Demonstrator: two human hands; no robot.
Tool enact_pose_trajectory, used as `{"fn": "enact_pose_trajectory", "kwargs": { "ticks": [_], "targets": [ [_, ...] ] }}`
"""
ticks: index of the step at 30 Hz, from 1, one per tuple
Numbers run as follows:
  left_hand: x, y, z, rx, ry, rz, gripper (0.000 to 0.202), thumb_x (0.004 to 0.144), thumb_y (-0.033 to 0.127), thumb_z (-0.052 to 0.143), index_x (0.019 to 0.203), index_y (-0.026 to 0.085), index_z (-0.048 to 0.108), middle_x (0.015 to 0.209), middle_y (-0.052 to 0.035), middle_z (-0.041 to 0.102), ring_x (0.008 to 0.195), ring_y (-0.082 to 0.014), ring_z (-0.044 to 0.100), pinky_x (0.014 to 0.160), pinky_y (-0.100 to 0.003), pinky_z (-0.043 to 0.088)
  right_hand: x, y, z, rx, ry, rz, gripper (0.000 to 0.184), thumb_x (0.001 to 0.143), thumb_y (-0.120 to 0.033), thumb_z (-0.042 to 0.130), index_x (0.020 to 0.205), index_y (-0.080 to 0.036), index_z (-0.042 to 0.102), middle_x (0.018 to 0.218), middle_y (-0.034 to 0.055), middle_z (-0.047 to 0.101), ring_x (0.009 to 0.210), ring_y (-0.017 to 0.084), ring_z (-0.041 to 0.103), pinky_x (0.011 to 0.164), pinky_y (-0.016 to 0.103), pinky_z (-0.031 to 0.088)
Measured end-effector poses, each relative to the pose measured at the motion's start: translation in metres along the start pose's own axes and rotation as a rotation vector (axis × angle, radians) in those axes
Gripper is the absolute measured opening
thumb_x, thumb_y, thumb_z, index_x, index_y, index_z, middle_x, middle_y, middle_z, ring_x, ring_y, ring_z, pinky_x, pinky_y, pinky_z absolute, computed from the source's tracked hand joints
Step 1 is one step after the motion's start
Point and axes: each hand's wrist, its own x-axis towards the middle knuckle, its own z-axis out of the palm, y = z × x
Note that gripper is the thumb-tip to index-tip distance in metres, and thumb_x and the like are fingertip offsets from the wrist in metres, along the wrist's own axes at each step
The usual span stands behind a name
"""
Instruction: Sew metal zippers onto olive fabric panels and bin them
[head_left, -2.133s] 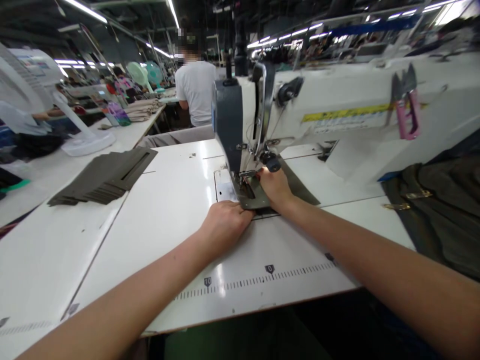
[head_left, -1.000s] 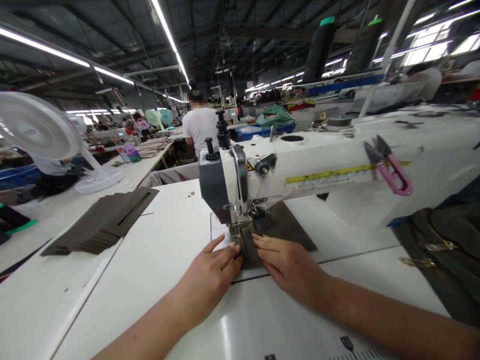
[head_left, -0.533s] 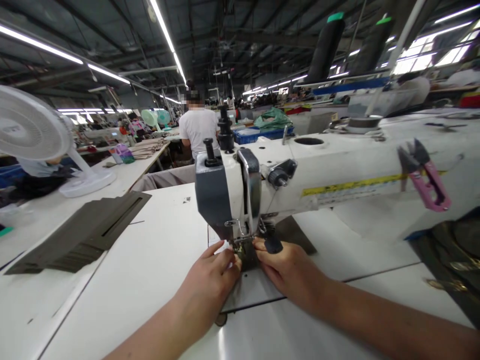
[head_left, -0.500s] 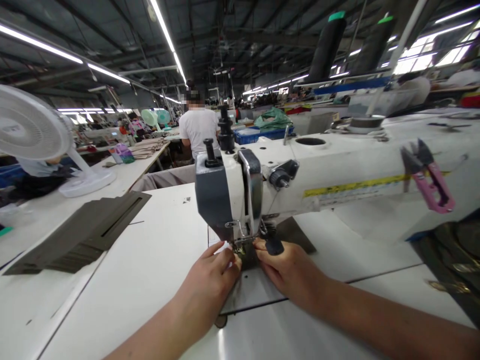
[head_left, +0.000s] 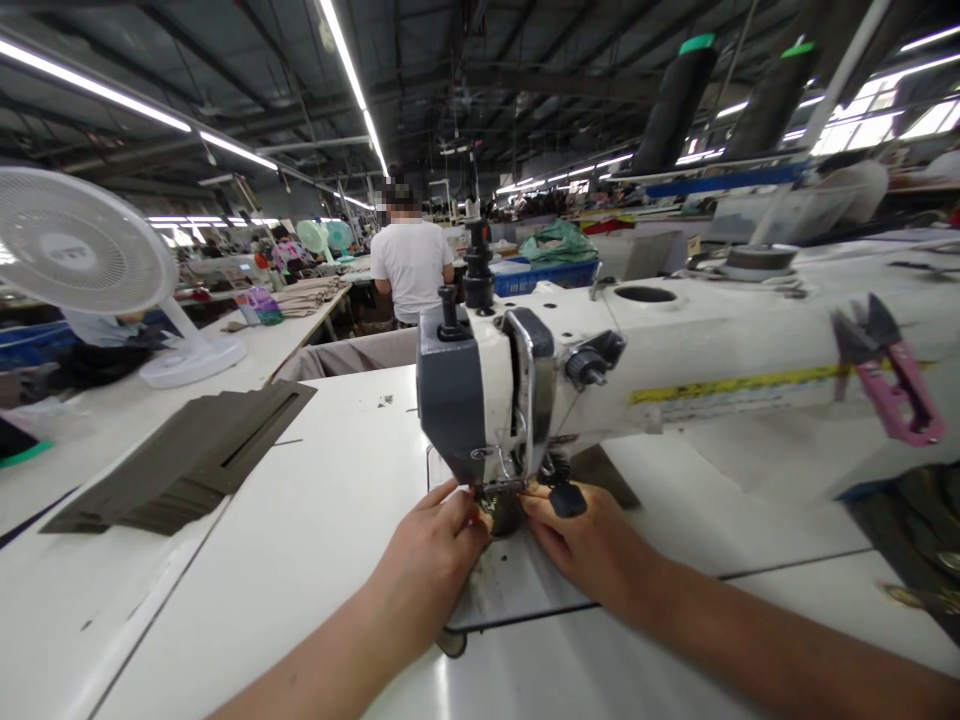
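A dark grey-brown fabric piece (head_left: 508, 516) lies under the presser foot of a white sewing machine (head_left: 480, 400), and part of it shows again behind the needle area at right. My left hand (head_left: 439, 545) is closed at the left edge of this fabric, its fingertips close to the needle. On the other side, my right hand (head_left: 589, 535) pinches the fabric's right edge, partly behind a black knob (head_left: 568, 499). The presser foot and machine head partly hide the fingertips of both hands.
Stacked grey-brown fabric panels (head_left: 187, 460) lie on the table at left, near a white fan (head_left: 82, 245). Pink thread snips (head_left: 896, 385) hang on the machine arm. Dark material with metal fittings (head_left: 911, 540) sits at right. A person in white (head_left: 412, 260) is ahead.
The view has turned slightly left, so everything appears shifted to the right. Both hands stay by the needle, and slightly less fabric shows between them in front of the presser foot.
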Motion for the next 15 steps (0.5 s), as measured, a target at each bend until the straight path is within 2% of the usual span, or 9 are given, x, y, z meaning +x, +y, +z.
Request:
{"fn": "enact_pose_trajectory", "kwargs": {
  "ticks": [4, 10, 12, 15],
  "targets": [
    [0.000, 0.001, 0.000, 0.005, -0.008, -0.049, 0.020, 0.087, 0.011, 0.042, 0.075, 0.013, 0.058, 0.075, -0.0071, 0.056, 0.071, -0.0180, 0.055, 0.065, -0.032, 0.053, 0.002, 0.003, 0.001, -0.031, -0.014, 0.006, 0.025, 0.081, -0.009, 0.040, 0.068, -0.018, 0.060, 0.070, 0.0042, 0.063, 0.070, 0.017, 0.061, 0.063, 0.025, 0.046],
    [0.000, 0.000, 0.004, -0.031, 0.042, -0.061, 0.020, 0.087, 0.012, 0.044, 0.072, 0.013, 0.057, 0.076, -0.0068, 0.056, 0.071, -0.0169, 0.056, 0.062, -0.027, 0.052, 0.004, 0.001, 0.004, -0.088, -0.006, 0.035, 0.023, 0.077, -0.007, 0.044, 0.063, -0.019, 0.059, 0.070, 0.0028, 0.064, 0.065, 0.015, 0.060, 0.059, 0.023, 0.043],
    [-0.001, -0.002, 0.004, -0.038, 0.048, -0.064, 0.018, 0.086, 0.011, 0.045, 0.074, 0.013, 0.057, 0.076, -0.0065, 0.057, 0.071, -0.0166, 0.056, 0.063, -0.027, 0.052, 0.004, -0.001, 0.002, -0.058, -0.014, 0.035, 0.023, 0.078, -0.008, 0.044, 0.065, -0.019, 0.058, 0.070, 0.0022, 0.064, 0.067, 0.015, 0.060, 0.062, 0.023, 0.044],
    [-0.001, -0.004, 0.000, -0.016, 0.027, -0.081, 0.017, 0.085, 0.011, 0.046, 0.073, 0.014, 0.057, 0.073, -0.0055, 0.056, 0.069, -0.0169, 0.056, 0.064, -0.029, 0.052, 0.003, 0.004, -0.011, -0.052, -0.060, 0.000, 0.010, 0.079, -0.016, 0.050, 0.082, -0.017, 0.059, 0.085, 0.0053, 0.063, 0.083, 0.018, 0.059, 0.074, 0.027, 0.045]
  ]
}}
